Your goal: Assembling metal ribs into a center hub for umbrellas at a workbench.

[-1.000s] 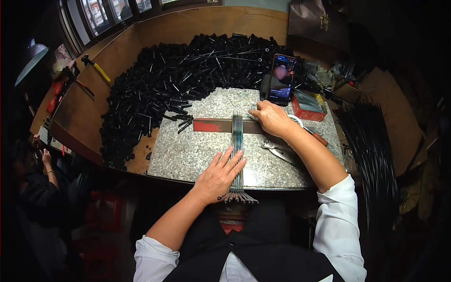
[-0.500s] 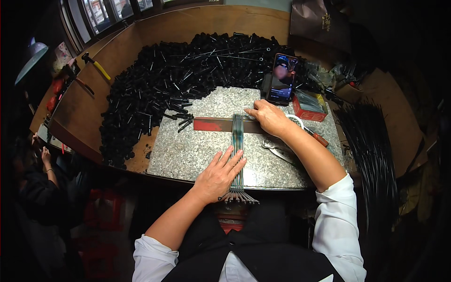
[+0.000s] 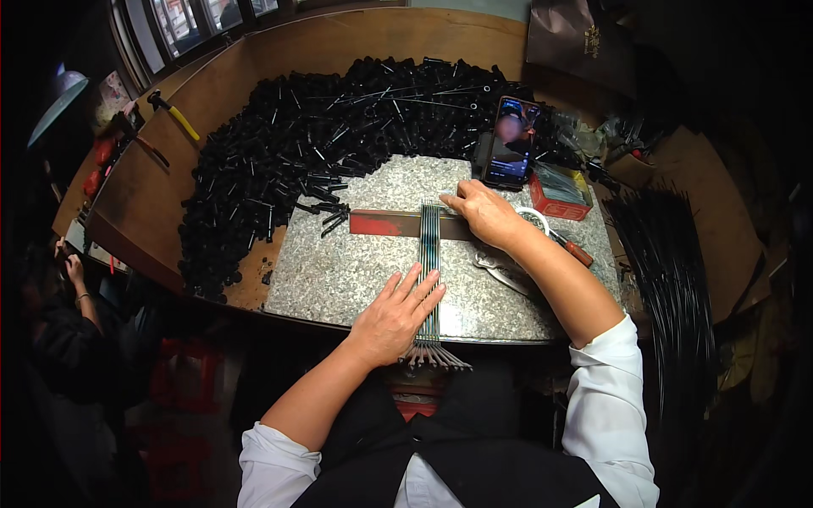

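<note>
A row of thin dark metal rods (image 3: 430,241) lies side by side on the speckled stone slab (image 3: 326,275). Their far ends rest across a flat red and brown bar (image 3: 374,223), while their forked near ends fan out past the slab's front edge. My left hand (image 3: 389,322) is open, its fingers spread flat over the left side of the rods. At the far tips, my right hand (image 3: 484,213) is closed, with its index finger and thumb beside the rod ends. What it pinches is too small to make out.
Black plastic tube-like parts (image 3: 254,161) are heaped behind and left of the slab. A phone (image 3: 511,144) leans upright near a red box (image 3: 561,199). Pliers (image 3: 500,269) and an orange-handled tool (image 3: 578,252) lie under my right forearm. Long black rods (image 3: 669,262) hang at right.
The forked near ends of the rods have shifted slightly to the right. Both my hands stay almost in place.
</note>
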`<state>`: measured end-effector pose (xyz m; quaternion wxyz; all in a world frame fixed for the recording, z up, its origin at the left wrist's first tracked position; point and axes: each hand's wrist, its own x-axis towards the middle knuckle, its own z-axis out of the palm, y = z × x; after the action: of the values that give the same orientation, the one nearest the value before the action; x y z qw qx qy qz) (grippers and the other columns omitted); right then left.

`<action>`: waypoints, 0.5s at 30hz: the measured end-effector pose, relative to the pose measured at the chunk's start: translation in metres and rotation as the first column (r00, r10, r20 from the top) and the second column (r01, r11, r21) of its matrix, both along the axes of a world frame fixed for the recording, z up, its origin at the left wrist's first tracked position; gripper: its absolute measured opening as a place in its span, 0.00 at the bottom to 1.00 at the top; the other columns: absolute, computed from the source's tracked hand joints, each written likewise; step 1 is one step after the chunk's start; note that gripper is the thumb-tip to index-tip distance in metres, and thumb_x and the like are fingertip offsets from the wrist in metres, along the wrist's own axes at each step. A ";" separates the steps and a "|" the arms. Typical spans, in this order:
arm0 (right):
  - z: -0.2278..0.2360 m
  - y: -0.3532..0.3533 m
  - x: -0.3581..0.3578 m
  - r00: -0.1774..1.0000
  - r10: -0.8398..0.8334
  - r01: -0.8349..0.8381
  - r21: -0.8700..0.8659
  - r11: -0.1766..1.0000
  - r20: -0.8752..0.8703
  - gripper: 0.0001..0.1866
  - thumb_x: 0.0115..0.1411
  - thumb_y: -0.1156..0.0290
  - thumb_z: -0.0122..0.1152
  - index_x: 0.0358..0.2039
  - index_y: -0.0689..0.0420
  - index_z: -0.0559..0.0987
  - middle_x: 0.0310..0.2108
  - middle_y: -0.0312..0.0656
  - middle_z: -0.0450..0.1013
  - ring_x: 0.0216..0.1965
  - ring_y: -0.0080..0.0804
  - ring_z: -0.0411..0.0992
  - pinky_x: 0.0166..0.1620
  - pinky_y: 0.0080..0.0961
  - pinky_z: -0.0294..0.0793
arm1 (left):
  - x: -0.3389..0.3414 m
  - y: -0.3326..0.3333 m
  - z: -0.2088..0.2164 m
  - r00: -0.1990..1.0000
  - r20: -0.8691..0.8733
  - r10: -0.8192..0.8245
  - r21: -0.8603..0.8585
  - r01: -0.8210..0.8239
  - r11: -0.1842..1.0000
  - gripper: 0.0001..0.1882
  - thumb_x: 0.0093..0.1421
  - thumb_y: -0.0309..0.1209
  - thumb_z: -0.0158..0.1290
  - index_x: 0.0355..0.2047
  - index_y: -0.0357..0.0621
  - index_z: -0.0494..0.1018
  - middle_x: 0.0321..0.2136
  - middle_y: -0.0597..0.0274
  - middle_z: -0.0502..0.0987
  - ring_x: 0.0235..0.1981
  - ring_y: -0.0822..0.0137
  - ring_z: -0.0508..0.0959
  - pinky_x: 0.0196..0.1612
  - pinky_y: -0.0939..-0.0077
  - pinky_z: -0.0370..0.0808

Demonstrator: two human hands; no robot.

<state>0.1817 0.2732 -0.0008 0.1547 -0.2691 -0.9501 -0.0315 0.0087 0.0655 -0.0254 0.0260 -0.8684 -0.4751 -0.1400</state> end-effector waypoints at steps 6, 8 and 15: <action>0.001 -0.001 0.003 1.000 -0.005 0.005 0.001 1.000 -0.010 0.18 0.55 0.74 0.48 0.47 0.55 0.77 0.35 0.46 0.69 0.43 0.42 0.69 0.46 0.34 0.71 | 0.001 0.000 0.001 1.000 0.013 0.000 0.003 0.000 1.000 0.31 0.53 0.25 0.47 0.60 0.39 0.59 0.62 0.50 0.58 0.64 0.48 0.55 0.63 0.52 0.55; 0.001 -0.001 0.002 1.000 -0.006 0.006 0.002 1.000 -0.012 0.18 0.55 0.73 0.48 0.46 0.55 0.77 0.35 0.47 0.69 0.42 0.42 0.69 0.45 0.34 0.71 | 0.001 0.000 0.001 1.000 -0.004 0.004 0.011 -0.004 1.000 0.31 0.54 0.26 0.47 0.60 0.39 0.59 0.62 0.50 0.58 0.64 0.48 0.55 0.63 0.52 0.55; 0.006 -0.004 -0.001 1.000 -0.004 0.004 0.015 1.000 0.007 0.16 0.56 0.73 0.48 0.44 0.56 0.78 0.34 0.47 0.69 0.42 0.43 0.69 0.44 0.35 0.71 | 0.001 0.000 0.001 1.000 -0.002 0.001 0.004 -0.001 1.000 0.30 0.54 0.26 0.46 0.60 0.39 0.59 0.62 0.50 0.58 0.64 0.48 0.55 0.63 0.52 0.55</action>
<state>0.1810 0.2689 0.0054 0.1534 -0.2696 -0.9498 -0.0400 0.0095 0.0653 -0.0243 0.0285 -0.8682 -0.4752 -0.1399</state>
